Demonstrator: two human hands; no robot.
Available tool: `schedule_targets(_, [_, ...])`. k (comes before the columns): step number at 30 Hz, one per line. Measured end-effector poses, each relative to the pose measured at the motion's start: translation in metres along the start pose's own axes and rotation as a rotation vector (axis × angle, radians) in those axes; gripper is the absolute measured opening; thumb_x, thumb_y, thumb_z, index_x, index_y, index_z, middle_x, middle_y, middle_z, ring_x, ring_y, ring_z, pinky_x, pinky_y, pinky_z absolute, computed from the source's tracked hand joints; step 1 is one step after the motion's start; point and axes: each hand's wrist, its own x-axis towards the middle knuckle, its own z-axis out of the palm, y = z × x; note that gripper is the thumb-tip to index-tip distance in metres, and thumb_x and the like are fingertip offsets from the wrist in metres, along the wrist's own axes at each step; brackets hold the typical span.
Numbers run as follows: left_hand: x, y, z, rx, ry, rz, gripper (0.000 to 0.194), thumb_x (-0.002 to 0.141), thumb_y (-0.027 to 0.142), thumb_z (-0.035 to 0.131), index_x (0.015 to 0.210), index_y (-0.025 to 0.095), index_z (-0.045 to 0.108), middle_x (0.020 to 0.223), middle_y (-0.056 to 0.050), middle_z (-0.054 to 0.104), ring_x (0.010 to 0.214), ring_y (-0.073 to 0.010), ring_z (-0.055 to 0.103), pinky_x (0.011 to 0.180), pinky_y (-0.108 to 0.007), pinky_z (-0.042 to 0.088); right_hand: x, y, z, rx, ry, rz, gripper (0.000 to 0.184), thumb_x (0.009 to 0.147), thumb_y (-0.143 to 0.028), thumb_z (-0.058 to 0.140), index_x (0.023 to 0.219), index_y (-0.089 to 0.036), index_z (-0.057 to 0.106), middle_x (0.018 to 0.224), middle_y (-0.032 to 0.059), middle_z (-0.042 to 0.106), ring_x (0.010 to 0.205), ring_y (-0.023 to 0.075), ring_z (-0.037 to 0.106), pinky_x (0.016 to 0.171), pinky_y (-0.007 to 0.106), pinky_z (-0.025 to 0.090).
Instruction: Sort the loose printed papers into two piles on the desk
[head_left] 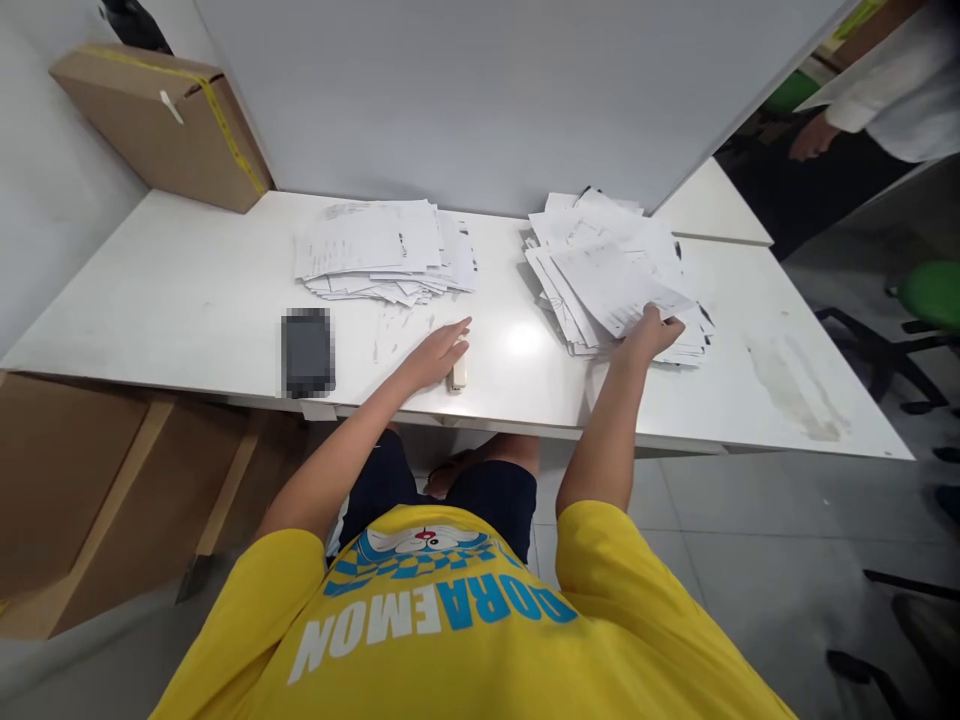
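Observation:
My left hand (436, 356) lies on the white table with its fingers stretched out and the thumb a little apart. Right beside it, by the thumb, is a small cream-coloured stapler (458, 375), partly hidden by the hand; whether they touch is unclear. On the right, my right hand (654, 332) pinches the near corner of a printed paper sheet (611, 285), which lies across the top of an untidy paper pile (577, 335). A second stack of papers (367, 240) sits left of the middle, beyond my left hand.
A blurred-out dark object (307, 352) lies at the table's (187, 320) front left. A cardboard box (161, 120) with yellow tape leans at the back left. A grey partition (487, 100) closes the far side. At the upper right stands another person (907, 110), near a green chair (934, 295).

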Motion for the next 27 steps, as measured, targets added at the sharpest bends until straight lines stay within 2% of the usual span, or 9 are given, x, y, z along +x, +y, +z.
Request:
schedule_targets(2, [0.0, 0.0, 0.0, -0.001, 0.01, 0.001, 0.06, 0.103, 0.052, 0.025, 0.156, 0.025, 0.031, 0.152, -0.009, 0.05, 0.142, -0.0257, 0.044, 0.118, -0.041, 0.035, -0.019, 0.006, -0.008, -0.157, 0.139, -0.003, 0.034, 0.088, -0.032, 0.05, 0.118, -0.023, 0.038, 0.124, 0.0144, 0.041, 0.121, 0.028, 0.056, 0.102, 0.052, 0.05])
schedule_targets(4, [0.001, 0.0, 0.0, 0.0, 0.015, 0.011, 0.059, 0.103, 0.05, 0.026, 0.155, 0.023, 0.034, 0.152, -0.01, 0.05, 0.142, -0.0252, 0.044, 0.119, -0.041, 0.034, -0.043, 0.008, -0.017, -0.222, 0.268, -0.006, 0.043, 0.089, -0.031, 0.049, 0.129, -0.022, 0.036, 0.13, 0.0176, 0.038, 0.124, 0.0282, 0.054, 0.103, 0.05, 0.05])
schedule_targets(6, [0.002, -0.001, 0.001, -0.005, 0.017, 0.015, 0.057, 0.103, 0.048, 0.027, 0.153, 0.021, 0.038, 0.151, -0.01, 0.051, 0.142, -0.0245, 0.045, 0.12, -0.04, 0.033, -0.066, 0.005, -0.023, -0.216, 0.289, -0.087, 0.039, 0.091, -0.029, 0.044, 0.129, -0.022, 0.04, 0.125, 0.0164, 0.042, 0.116, 0.0254, 0.058, 0.098, 0.046, 0.052])
schedule_targets(9, [0.003, -0.001, 0.0, -0.05, 0.033, -0.005, 0.055, 0.104, 0.047, 0.028, 0.149, 0.021, 0.043, 0.149, -0.009, 0.053, 0.141, -0.0237, 0.047, 0.119, -0.04, 0.034, -0.092, -0.014, -0.018, -0.17, 0.211, -0.244, 0.028, 0.093, -0.029, 0.039, 0.117, -0.022, 0.05, 0.116, 0.0138, 0.05, 0.106, 0.0222, 0.06, 0.092, 0.042, 0.053])
schedule_targets(12, [0.003, -0.001, -0.001, -0.104, 0.04, -0.032, 0.053, 0.104, 0.048, 0.029, 0.145, 0.021, 0.049, 0.147, -0.008, 0.056, 0.138, -0.0235, 0.05, 0.117, -0.038, 0.039, -0.112, -0.045, 0.01, -0.123, -0.023, -0.38, 0.024, 0.092, -0.03, 0.04, 0.108, -0.021, 0.055, 0.107, 0.0104, 0.057, 0.098, 0.0205, 0.062, 0.085, 0.038, 0.054])
schedule_targets(17, [0.005, -0.004, 0.003, -0.012, 0.115, -0.05, 0.044, 0.102, 0.029, 0.033, 0.138, 0.016, 0.056, 0.144, -0.01, 0.059, 0.137, -0.0239, 0.052, 0.116, -0.038, 0.041, -0.148, -0.102, 0.098, -0.22, -0.696, -0.521, 0.029, 0.091, -0.031, 0.043, 0.113, -0.02, 0.06, 0.095, 0.0065, 0.067, 0.086, 0.0203, 0.065, 0.081, 0.036, 0.052])
schedule_targets(21, [0.008, -0.007, 0.007, 0.156, 0.153, 0.013, 0.04, 0.099, 0.021, 0.034, 0.128, 0.012, 0.061, 0.135, -0.014, 0.064, 0.143, -0.027, 0.044, 0.12, -0.044, 0.038, -0.188, -0.132, 0.176, -0.507, -1.11, -0.726, 0.05, 0.09, -0.032, 0.051, 0.137, -0.016, 0.052, 0.127, 0.0143, 0.066, 0.111, 0.028, 0.062, 0.096, 0.041, 0.047])
schedule_targets(24, [0.009, -0.011, 0.009, 0.18, 0.168, 0.043, 0.038, 0.098, 0.019, 0.036, 0.123, 0.01, 0.063, 0.13, -0.016, 0.066, 0.134, -0.0287, 0.053, 0.115, -0.043, 0.044, -0.216, -0.137, 0.21, -0.698, -1.246, -0.903, 0.063, 0.088, -0.032, 0.058, 0.146, -0.011, 0.044, 0.149, 0.019, 0.051, 0.134, 0.0323, 0.047, 0.105, 0.042, 0.041])
schedule_targets(27, [0.007, -0.014, 0.011, 0.159, 0.194, 0.006, 0.031, 0.097, 0.024, 0.042, 0.112, 0.012, 0.066, 0.12, -0.017, 0.069, 0.115, -0.03, 0.064, 0.098, -0.042, 0.055, -0.238, -0.133, 0.217, -0.832, -1.184, -1.023, 0.043, 0.093, -0.025, 0.05, 0.132, -0.009, 0.056, 0.133, 0.0211, 0.062, 0.124, 0.032, 0.053, 0.099, 0.042, 0.042])
